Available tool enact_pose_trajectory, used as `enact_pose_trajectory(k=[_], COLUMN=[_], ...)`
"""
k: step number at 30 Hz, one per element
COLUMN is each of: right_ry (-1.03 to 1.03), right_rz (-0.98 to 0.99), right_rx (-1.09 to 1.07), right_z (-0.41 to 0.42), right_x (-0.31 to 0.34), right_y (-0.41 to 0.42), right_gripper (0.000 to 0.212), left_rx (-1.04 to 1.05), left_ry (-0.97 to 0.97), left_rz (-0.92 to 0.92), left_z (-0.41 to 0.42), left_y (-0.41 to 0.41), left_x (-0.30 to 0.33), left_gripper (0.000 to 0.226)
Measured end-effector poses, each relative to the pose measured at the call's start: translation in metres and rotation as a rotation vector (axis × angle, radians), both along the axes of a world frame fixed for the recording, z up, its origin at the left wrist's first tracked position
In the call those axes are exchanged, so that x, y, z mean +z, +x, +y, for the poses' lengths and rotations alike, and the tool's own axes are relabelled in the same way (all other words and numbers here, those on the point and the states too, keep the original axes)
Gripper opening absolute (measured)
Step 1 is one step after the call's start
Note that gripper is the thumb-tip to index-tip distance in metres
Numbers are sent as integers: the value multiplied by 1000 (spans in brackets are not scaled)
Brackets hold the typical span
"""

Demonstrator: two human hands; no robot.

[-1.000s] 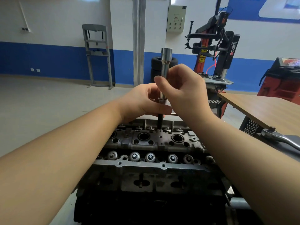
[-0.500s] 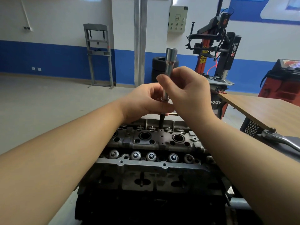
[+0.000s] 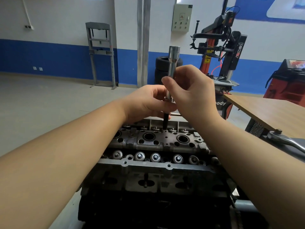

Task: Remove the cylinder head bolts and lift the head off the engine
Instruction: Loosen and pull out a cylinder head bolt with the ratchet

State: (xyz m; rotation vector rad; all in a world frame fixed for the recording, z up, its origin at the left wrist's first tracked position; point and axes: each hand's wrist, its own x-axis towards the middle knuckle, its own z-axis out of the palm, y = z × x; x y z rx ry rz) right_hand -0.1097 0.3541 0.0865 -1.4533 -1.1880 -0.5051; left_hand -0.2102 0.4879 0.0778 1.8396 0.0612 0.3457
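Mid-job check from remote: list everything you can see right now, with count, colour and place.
cylinder head: one, grey metal, centre, on the engine
extension bar: one, chrome, upright above the head
bolt: one, black, below the bar, entering the head
ratchet: one, chrome, right, lying loose
table: one, wood top, right
tyre changer: one, red and black, rear right
tyres: stacked, black, by the wall
left hand: grips the bar's lower end
right hand: grips the bar higher up

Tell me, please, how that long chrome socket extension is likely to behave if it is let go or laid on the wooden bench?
The socket extension looks like solid polished steel, so probably stiff and heavy for its size. Its smooth shine suggests it may slip in the right hand. Being round, it would likely roll on the wooden bench.
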Motion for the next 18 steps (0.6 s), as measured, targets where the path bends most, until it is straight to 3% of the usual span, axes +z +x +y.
enact_pose_trajectory(k=[5,8,12,18], right_ry=[-11,-2,-4,0], right_rz=[32,75,10,-50], right_rx=[107,160,60,46], right_z=[-3,-4,-1,-3], right_x=[2,2,0,-2], right_y=[0,0,0,2], right_gripper=[3,14,18,15], left_rx=[-151,-115,-44,-188], left_ry=[-145,-78,-50,-189], left_rz=[21,2,-24,33], left_z=[3,3,1,7], left_y=[-4,-3,1,-2], left_x=[0,0,-3,-3], left_gripper=[44,36,34,38])
